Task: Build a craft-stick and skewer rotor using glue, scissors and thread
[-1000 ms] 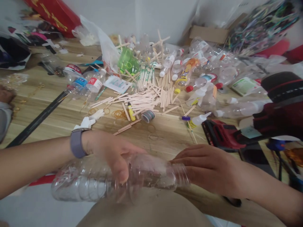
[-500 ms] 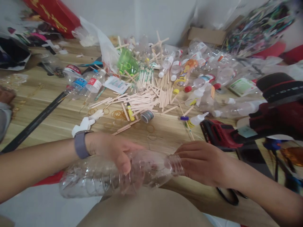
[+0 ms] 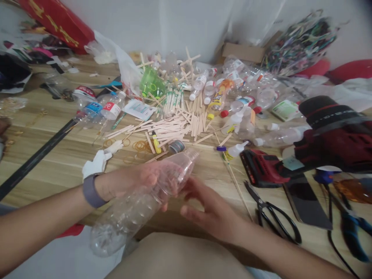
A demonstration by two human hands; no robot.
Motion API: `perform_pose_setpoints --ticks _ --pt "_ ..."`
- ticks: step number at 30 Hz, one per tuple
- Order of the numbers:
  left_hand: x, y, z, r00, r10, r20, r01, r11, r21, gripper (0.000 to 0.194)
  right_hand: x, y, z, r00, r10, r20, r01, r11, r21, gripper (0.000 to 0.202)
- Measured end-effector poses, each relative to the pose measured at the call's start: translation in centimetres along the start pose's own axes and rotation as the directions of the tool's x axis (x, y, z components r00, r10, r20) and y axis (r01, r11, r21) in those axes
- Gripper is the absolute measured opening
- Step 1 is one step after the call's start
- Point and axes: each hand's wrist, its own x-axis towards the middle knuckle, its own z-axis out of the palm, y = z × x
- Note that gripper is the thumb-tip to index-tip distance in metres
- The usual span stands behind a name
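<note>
A clear, ribbed plastic bottle (image 3: 128,211) lies slantwise over my lap at the table's near edge, its neck pointing up and to the right. My left hand (image 3: 138,179), with a grey-purple band at the wrist, is wrapped round its middle. Just right of the bottle's shoulder, my right hand (image 3: 213,211) is open, thumb apart from the fingers. Whether its fingertips touch the plastic I cannot tell. Black-handled scissors (image 3: 271,215) lie on the table to the right of that hand.
Wooden craft sticks (image 3: 171,126) spread over the middle of the table, with several plastic bottles behind. A red and black power drill (image 3: 319,135) stands at right beside a phone (image 3: 306,201) and pliers (image 3: 350,228). A black strip (image 3: 37,159) crosses the left side.
The bottle has tilted from nearly level to neck-up. My right hand has come off its neck and moved left and lower, opening. The scissors and phone now show more fully.
</note>
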Motion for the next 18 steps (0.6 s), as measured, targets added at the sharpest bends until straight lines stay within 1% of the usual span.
perform_pose_setpoints --ticks 1,2,3,5,7,9,11,12,13,14,16,17,18 --pt "-0.1 -0.2 -0.5 1.0 0.026 -0.008 -0.026 0.999 0.024 0.08 0.0 -0.1 0.4 0.997 0.035 0.075 -0.038 0.999 0.035 0.038" --pt "-0.3 -0.3 -0.9 0.997 0.055 -0.062 -0.052 0.998 0.041 0.078 0.0 -0.1 0.5 0.991 0.066 0.115 -0.072 0.996 0.047 0.031" --pt "-0.6 -0.5 -1.3 0.99 0.07 -0.122 -0.062 0.996 0.065 0.076 -0.1 -0.2 0.3 0.987 0.101 0.122 -0.106 0.994 0.035 0.032" --pt "-1.4 -0.6 -1.9 0.962 0.099 -0.256 -0.068 0.989 0.128 0.068 -0.4 -0.2 -1.0 0.99 0.134 0.052 -0.134 0.991 -0.015 0.038" --pt "-2.5 -0.6 -2.4 0.932 0.117 -0.342 -0.044 0.976 0.214 0.059 -0.7 -0.1 -3.0 0.986 0.162 -0.032 -0.162 0.986 -0.022 0.04" --pt "-3.8 -0.4 -2.7 0.908 0.114 -0.403 0.02 0.949 0.314 0.052 -0.9 0.1 -5.1 0.973 0.207 -0.1 -0.208 0.978 0.006 0.043" --pt "-5.2 0.1 -3.0 0.868 0.121 -0.482 0.109 0.9 0.422 0.05 -0.9 0.2 -6.7 0.952 0.236 -0.194 -0.239 0.971 0.006 0.042" --pt "-6.0 0.5 -3.2 0.843 0.143 -0.518 0.146 0.867 0.477 0.051 -0.9 0.2 -7.3 0.942 0.239 -0.236 -0.249 0.968 -0.012 0.041" --pt "-6.7 0.9 -3.3 0.807 0.18 -0.562 0.172 0.839 0.516 0.055 -0.9 0.3 -7.8 0.933 0.238 -0.272 -0.257 0.965 -0.04 0.041" --pt "-7.4 1.3 -3.3 0.75 0.221 -0.623 0.196 0.826 0.529 0.057 -0.9 0.2 -8.2 0.926 0.23 -0.299 -0.262 0.962 -0.073 0.04" --pt "-8.5 2.2 -3.1 0.613 0.259 -0.747 0.24 0.839 0.488 0.06 -0.9 0.1 -8.7 0.922 0.209 -0.325 -0.268 0.952 -0.149 0.04" --pt "-8.7 2.6 -2.9 0.575 0.302 -0.76 0.214 0.842 0.496 0.065 -0.8 0.0 -8.7 0.927 0.192 -0.324 -0.263 0.946 -0.191 0.04" --pt "-8.7 2.9 -2.5 0.589 0.332 -0.737 0.169 0.841 0.515 0.068 -0.6 -0.2 -8.7 0.937 0.171 -0.306 -0.249 0.939 -0.237 0.039"
